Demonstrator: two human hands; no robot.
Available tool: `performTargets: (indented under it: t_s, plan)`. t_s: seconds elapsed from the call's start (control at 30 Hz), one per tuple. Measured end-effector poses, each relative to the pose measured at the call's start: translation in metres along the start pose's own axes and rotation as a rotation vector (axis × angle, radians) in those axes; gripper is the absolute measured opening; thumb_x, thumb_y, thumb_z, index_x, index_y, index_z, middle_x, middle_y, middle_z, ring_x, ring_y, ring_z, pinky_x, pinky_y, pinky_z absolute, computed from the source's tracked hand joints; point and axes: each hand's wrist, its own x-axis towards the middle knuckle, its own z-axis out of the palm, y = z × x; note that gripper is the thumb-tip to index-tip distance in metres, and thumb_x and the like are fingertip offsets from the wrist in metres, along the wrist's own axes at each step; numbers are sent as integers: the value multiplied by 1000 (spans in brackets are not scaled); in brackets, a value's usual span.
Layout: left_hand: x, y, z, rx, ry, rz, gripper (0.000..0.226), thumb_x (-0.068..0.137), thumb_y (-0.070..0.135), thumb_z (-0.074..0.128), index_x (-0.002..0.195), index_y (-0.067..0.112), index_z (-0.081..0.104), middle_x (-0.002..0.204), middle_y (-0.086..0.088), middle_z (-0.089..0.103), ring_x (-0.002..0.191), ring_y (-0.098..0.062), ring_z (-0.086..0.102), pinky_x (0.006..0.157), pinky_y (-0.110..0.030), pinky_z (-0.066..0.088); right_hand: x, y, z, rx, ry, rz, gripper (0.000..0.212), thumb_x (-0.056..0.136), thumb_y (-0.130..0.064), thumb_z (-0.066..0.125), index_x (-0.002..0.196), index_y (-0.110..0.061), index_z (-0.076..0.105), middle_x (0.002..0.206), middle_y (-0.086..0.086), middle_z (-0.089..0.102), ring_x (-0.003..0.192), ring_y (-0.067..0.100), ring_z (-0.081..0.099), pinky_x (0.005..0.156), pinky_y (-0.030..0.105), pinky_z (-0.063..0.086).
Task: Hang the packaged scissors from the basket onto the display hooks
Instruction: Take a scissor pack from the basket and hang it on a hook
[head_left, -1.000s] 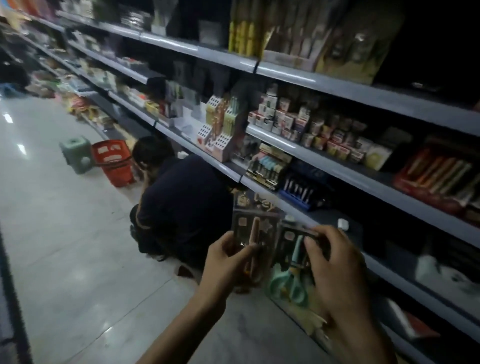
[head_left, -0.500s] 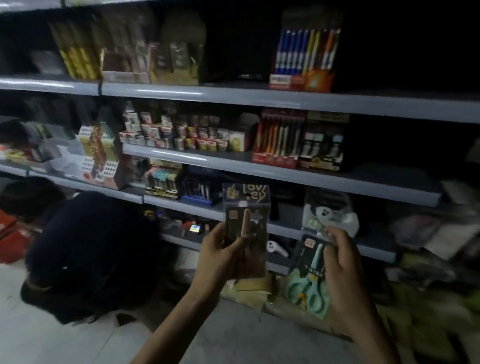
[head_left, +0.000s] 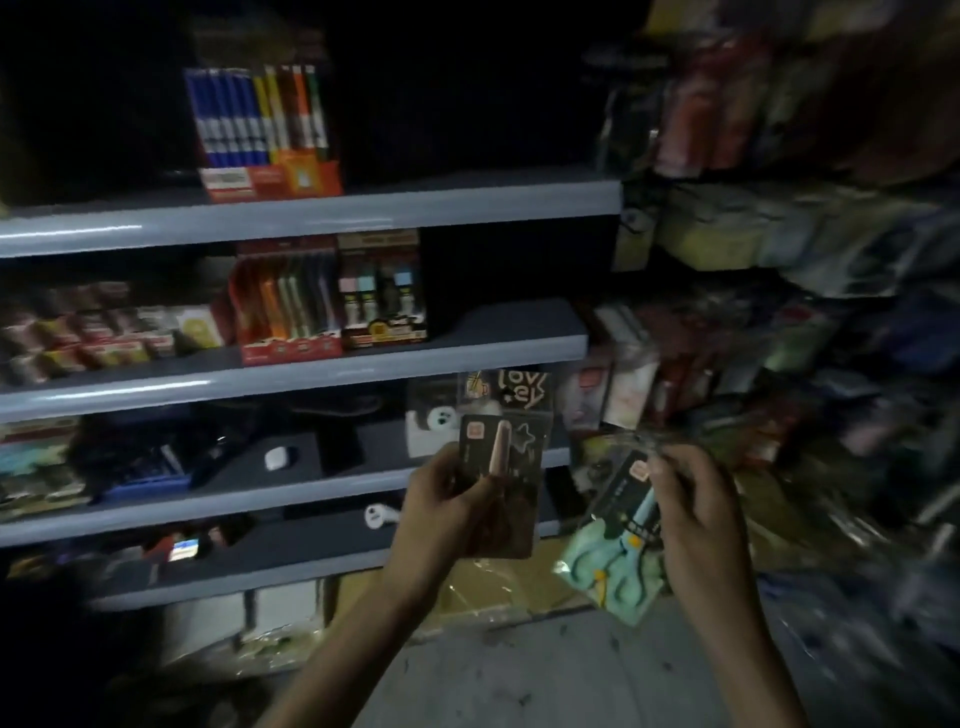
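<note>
Pretty dim aisle, bear with me. The grey shelving (head_left: 311, 221) fills the left side, with a box of blue markers (head_left: 244, 119) on its upper board. In front of its lower right end, the left hand (head_left: 452, 514) grips a dark-carded scissors pack (head_left: 501, 452) upright, fingers curled round the lower half. Just past the shelving's right end, the right hand (head_left: 696, 509) pinches the top of a tilted mint-green scissors pack (head_left: 608, 566), fingertips together on the card. Further right of the shelving are hanging goods (head_left: 779, 364), too blurred to name.
</note>
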Motion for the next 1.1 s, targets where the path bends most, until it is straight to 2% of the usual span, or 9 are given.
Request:
performTargets:
  t_s: [0.13,0.23,0.4,0.5,0.57,0.63,0.8,0.9,1.1]
  plan:
    - [26,2,25,71,-134,67,14,101,8,65,111,16,71,101,-10,76,96,-28,74,80,-47,63,7,9,-28,-134,139,-81,19,98,-9,67,86,-24,67,90,-13,54,87,-2,58,72,11,43]
    - [47,0,45,60,-205,99,8,100,6,67,108,8,70,97,-19,74,89,-34,73,69,-43,63,11,23,-50,-325,256,-119,5,94,-16,74,93,-19,78,99,-5,60,93,13,61,80,25,48]
    - [73,-6,84,-7,-319,141,3,97,13,73,98,10,75,89,-9,80,80,-26,75,65,-36,59,10,41,-71,-330,287,-17,12,99,-22,64,92,-27,73,84,-9,72,79,13,70,71,37,54]
    - [85,-2,112,-98,-376,109,27,100,24,73,91,-1,71,78,-14,74,69,-31,67,62,-40,50,20,49,-83,-249,343,35,18,95,-12,71,100,-27,79,92,-15,77,88,7,73,76,30,57]
    - [95,2,130,-137,-426,110,46,103,30,68,82,-9,58,66,-25,54,61,-30,51,60,-43,39,31,57,-93,-193,346,54,25,92,-5,73,100,-28,81,94,-20,78,92,3,74,79,23,57]
    - [104,9,147,-125,-441,149,49,108,22,60,80,-17,50,65,-36,47,60,-31,48,59,-40,38,48,69,-104,-204,315,56,30,93,-4,71,93,-33,79,90,-17,78,88,5,74,76,28,58]
    - [131,22,198,-78,-391,240,39,104,9,62,78,-18,51,65,-34,47,57,-23,49,52,-26,41,105,106,-134,-362,319,4,18,99,-7,61,94,-24,64,84,-5,66,78,10,63,64,17,44]
    - [154,24,234,-34,-371,284,40,101,14,67,77,-16,57,71,-32,59,60,-26,59,61,-27,49,147,123,-150,-293,316,-35,20,104,-12,52,98,-31,52,82,-1,61,71,9,57,59,17,41]
    - [183,26,292,-7,-143,299,30,96,17,72,76,-5,71,73,-19,71,71,-34,70,70,-34,56,236,163,-175,41,217,50,28,106,-6,52,118,-30,59,115,-4,66,107,9,63,82,24,50]
